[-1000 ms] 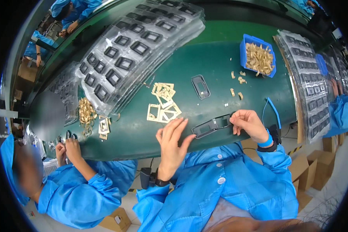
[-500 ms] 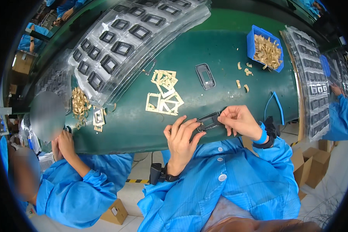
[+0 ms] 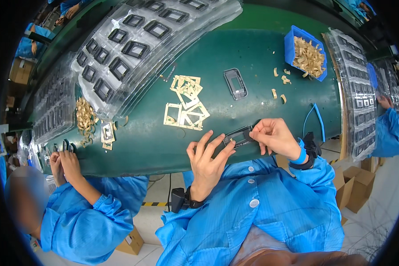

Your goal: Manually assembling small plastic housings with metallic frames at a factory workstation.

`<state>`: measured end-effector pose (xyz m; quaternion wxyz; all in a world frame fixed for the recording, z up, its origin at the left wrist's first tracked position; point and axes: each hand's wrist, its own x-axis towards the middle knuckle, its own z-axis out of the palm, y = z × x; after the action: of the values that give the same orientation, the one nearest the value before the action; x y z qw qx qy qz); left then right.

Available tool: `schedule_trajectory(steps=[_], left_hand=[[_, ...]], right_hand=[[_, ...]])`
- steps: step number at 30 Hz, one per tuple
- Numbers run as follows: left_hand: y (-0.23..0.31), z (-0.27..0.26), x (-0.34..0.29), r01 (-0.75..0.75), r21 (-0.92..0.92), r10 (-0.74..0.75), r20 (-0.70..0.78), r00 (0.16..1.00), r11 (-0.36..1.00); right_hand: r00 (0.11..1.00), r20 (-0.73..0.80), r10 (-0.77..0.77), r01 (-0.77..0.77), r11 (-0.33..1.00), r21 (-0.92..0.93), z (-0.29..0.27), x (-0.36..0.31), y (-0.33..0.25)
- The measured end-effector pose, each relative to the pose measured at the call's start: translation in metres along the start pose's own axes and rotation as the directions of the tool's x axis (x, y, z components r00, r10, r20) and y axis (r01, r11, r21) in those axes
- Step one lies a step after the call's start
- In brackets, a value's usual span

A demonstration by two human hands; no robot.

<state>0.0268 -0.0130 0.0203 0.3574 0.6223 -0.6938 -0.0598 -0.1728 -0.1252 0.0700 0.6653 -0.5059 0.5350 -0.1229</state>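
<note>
A black rectangular plastic frame (image 3: 238, 136) lies near the table's front edge, between my two hands. My left hand (image 3: 207, 166) holds its left end with thumb and forefinger, while the other fingers are stretched out. At the right end, my right hand (image 3: 272, 136) is closed in a pinch on the frame's edge; whether anything small is between the fingertips is hidden. A small gold-coloured spot shows on the frame by my left fingertips. Another black frame (image 3: 236, 84) lies farther back on the green table (image 3: 261, 53).
Cream adhesive sheets with cut-outs (image 3: 185, 115) lie left of centre. Clear trays of black frames (image 3: 137, 48) stand back left. A blue bin (image 3: 290, 53) of tan strips, loose strips (image 3: 283, 80) and blue tweezers (image 3: 318, 122) are at right. A co-worker's hands (image 3: 66, 166) work at left.
Both hands stay on the frame, with my left fingers shifted slightly on its left end. The view has turned a little. The co-worker's head has moved down and left, uncovering their hands.
</note>
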Motion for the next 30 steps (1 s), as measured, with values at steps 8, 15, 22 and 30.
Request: schedule_trajectory(steps=[8,15,22,30], left_hand=[[-0.0008,0.0021,0.0008,-0.008,0.011,0.008,0.008,1.000,1.000],[0.0009,-0.0002,0.0018,-0.006,0.025,0.006,0.022,1.000,1.000],[-0.0006,0.0011,0.0009,-0.020,0.040,0.019,0.032,0.999,0.999],[-0.0035,-0.0007,0.0034,-0.115,0.097,0.108,0.071,0.992,0.989]], right_hand=[[1.000,-0.024,-0.006,0.005,1.000,-0.019,0.0003,0.0007,0.0010],[1.000,-0.013,-0.001,0.001,0.999,-0.034,0.0006,0.0004,-0.0001],[1.000,-0.027,-0.005,0.003,0.999,-0.044,0.0012,0.0006,0.0009],[0.998,-0.053,-0.022,0.020,0.999,-0.032,0.0020,0.0006,0.0023]])
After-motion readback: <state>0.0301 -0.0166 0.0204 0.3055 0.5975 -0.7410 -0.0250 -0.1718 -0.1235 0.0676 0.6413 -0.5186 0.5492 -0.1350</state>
